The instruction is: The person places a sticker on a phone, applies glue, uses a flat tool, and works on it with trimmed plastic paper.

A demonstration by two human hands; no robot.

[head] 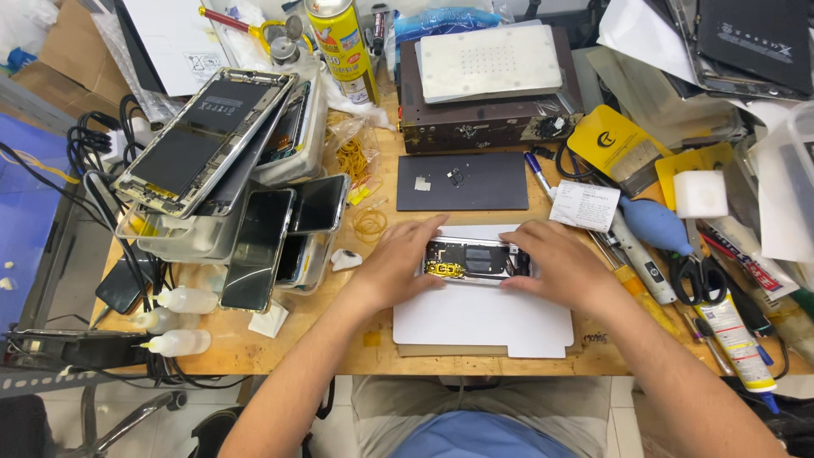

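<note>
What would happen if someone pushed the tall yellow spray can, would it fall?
The yellow spray can looks tall and narrow, so a push near its top would probably tip it. Being round, it would likely roll. The things crowded around it may stop it quickly.

bare forearms, blue shirt (475,437), grey trousers (398,407)
</note>
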